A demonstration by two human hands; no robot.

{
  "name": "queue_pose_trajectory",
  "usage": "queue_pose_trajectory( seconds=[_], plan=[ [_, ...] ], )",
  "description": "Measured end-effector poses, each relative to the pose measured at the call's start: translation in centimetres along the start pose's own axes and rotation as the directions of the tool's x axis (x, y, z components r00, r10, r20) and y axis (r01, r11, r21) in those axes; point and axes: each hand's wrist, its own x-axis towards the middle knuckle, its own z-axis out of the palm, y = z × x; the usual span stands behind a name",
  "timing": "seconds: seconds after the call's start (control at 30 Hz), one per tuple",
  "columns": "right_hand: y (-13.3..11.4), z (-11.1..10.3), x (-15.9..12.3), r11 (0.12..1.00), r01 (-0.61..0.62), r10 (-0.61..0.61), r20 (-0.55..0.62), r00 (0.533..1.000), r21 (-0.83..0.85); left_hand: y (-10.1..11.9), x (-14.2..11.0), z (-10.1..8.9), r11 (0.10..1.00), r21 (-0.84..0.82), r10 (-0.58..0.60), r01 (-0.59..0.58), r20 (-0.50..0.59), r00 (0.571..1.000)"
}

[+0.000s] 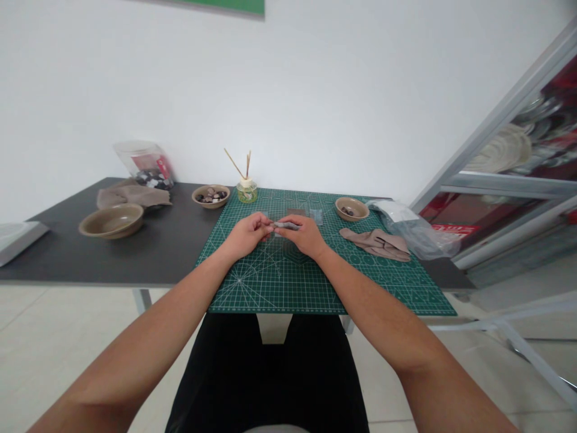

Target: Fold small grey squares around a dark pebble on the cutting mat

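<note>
My left hand [249, 235] and my right hand [308, 234] meet over the green cutting mat [243, 294], with fingertips pinched together. Between the right thumb and fingers is a small, flat grey piece [287, 226], perhaps folded cloth; its kind is not clear. The left fingers close at its left end, where whatever they pinch is too small to make out. Just behind the hands lie a brownish square [296, 212] and a clear bluish packet [317, 216], both partly covered by the fingers.
Left on the dark table [180, 258] are an empty-looking bowl [112, 221], a brown cloth [130, 195], a bag of stones [146, 165] and a bowl of stones [211, 196]. A reed diffuser [247, 191] stands behind. Rightward are another bowl [352, 208], a cloth [377, 243] and a plastic bag [412, 228].
</note>
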Motion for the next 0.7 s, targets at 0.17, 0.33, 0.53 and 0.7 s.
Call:
queue_pose_trajectory(
  seconds=[0.17,0.33,0.53,0.7],
  plan=[
    [-0.12,0.04,-0.1,0.999,-0.037,0.037,-0.037,0.999,0.007,-0.1,0.01,-0.01,1.0,0.011,0.002,-0.002,-0.009,1.0],
    [0.02,0.12,-0.11,1.0,-0.03,0.03,-0.063,0.998,-0.005,-0.28,0.03,-0.03,1.0,0.001,0.018,-0.018,-0.012,1.0],
    [0.0,0.02,-0.03,1.0,-0.025,0.025,-0.014,1.0,-0.016,-0.39,0.03,-0.18,0.997,0.07,0.019,-0.018,-0.014,1.0],
    [-0.05,-0.03,-0.02,0.998,-0.06,0.06,-0.052,0.997,-0.002,-0.06,-0.08,-0.2,0.996,0.084,0.016,-0.014,-0.02,1.0]
  ],
)
